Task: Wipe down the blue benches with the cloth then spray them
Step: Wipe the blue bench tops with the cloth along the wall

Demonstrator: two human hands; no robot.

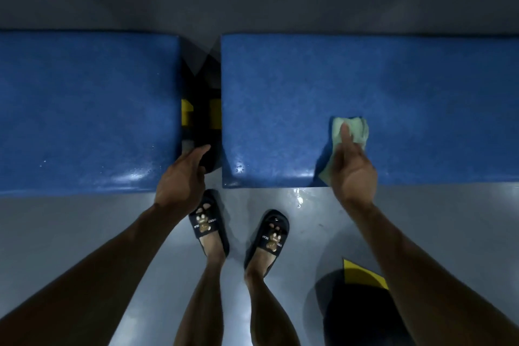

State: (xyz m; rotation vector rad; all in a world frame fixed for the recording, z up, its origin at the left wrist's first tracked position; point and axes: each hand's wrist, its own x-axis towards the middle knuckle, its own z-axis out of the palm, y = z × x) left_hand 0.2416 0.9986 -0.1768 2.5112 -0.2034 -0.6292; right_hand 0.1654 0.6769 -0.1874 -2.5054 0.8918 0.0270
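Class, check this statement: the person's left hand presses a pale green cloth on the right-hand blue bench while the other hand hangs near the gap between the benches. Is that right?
Not quite. The head view shows the right hand pressing the pale green cloth on the right-hand blue bench. The left hand is the one near the gap, holding nothing visible. The rest stands.

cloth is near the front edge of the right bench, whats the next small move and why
Probably push the cloth away across the right bench. The right hand presses it near the front edge, with bare blue surface beyond. The left hand holds no spray.
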